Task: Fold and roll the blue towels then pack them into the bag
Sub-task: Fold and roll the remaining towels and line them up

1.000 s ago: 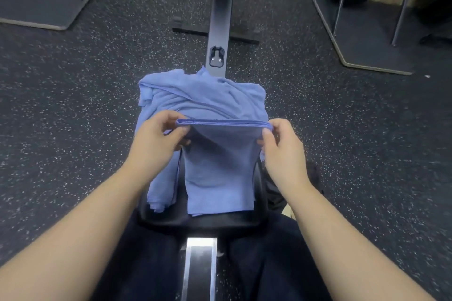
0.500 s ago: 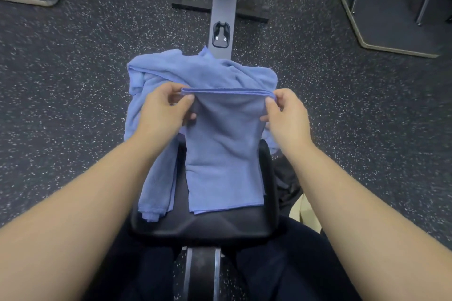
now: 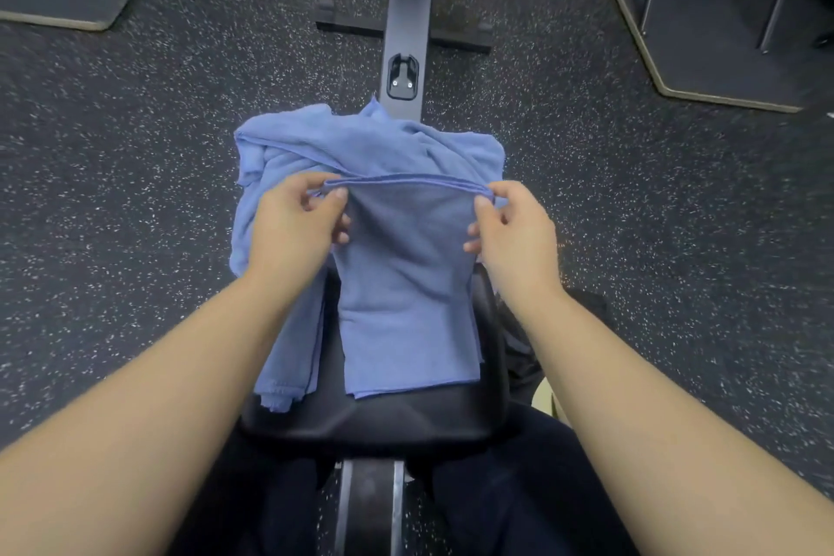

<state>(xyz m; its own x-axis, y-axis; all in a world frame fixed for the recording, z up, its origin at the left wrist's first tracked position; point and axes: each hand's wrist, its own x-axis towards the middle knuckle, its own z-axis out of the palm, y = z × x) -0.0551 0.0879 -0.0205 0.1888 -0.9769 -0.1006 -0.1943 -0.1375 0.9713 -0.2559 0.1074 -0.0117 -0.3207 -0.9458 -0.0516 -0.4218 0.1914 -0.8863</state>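
1. My left hand point(image 3: 295, 226) pinches the far left corner of the folded blue towel point(image 3: 406, 284); thumb and fingers are curled on the hem, so this grip is grasping the towel.
2. My right hand point(image 3: 514, 235) pinches the far right corner of the same towel, with the thumb on the near side of the hem. This grip also is grasping the towel.
3. Between the two hands the far edge of the towel is lifted and pulled straight. The rest of the towel hangs toward me, and its near end lies flat on the black seat point(image 3: 374, 420).
4. The folded towel is a narrow strip that runs from far to near, in the middle of the seat.
5. Behind it, on the far part of the seat, lies a pile of loose blue towels point(image 3: 361, 140), crumpled. One part of the pile hangs down on the left side of the seat, just beside the folded towel.
6. A dark rail point(image 3: 408, 14) goes from the seat toward the far side, with a cross foot on the speckled rubber floor point(image 3: 135, 194).
7. To the near right of the seat, partly hidden by my right arm, there is a dark cloth thing and a pale edge; I cannot tell what they are.
8. My legs in dark trousers point(image 3: 519, 488) are on both sides of the rail at the near edge.
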